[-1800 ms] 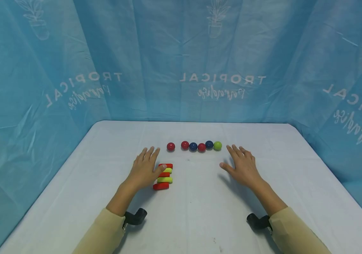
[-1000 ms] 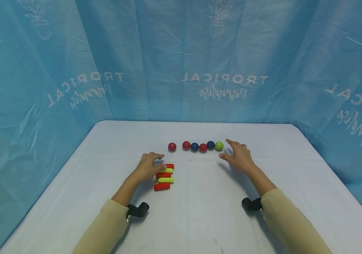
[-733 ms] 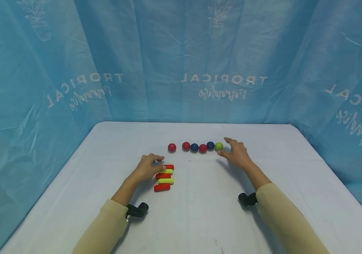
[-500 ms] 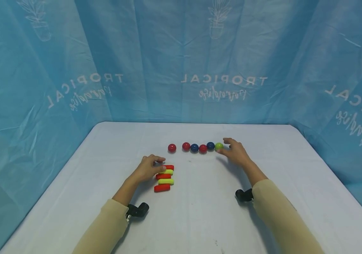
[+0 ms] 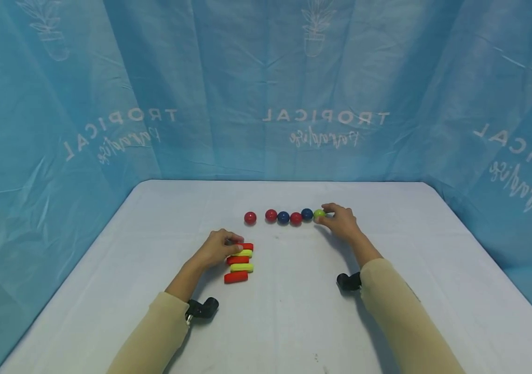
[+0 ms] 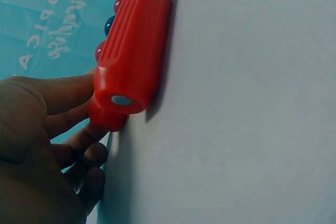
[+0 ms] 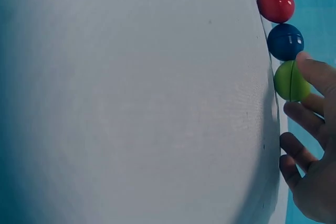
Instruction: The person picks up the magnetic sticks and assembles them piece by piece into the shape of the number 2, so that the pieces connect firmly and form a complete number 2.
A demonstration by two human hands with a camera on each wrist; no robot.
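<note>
Short, thick markers with ridged sides, red and yellow, lie stacked in a column on the table in the head view. My left hand (image 5: 214, 250) is at the far end of this column, its thumb and fingers curled about the farthest red marker (image 5: 248, 246). The nearest red marker (image 6: 134, 45) fills much of the left wrist view and hides part of that grip. Farther right, my right hand (image 5: 342, 223) pinches the green ball (image 7: 291, 81) between thumb and fingers. This ball sits at the right end of a row, beside a blue ball (image 7: 286, 42).
Along the row to the left are a red ball (image 5: 296, 218), another blue ball (image 5: 283, 217) and a second red ball (image 5: 271, 215). A third red ball (image 5: 249, 218) stands apart at the left. A white cloth covers the table (image 5: 284, 322); blue printed curtains (image 5: 228, 78) surround it.
My right hand has moved left and closed its thumb and fingers on the green ball. My left hand's spread fingers have curled in about the farthest red marker. Balls and markers keep their places.
</note>
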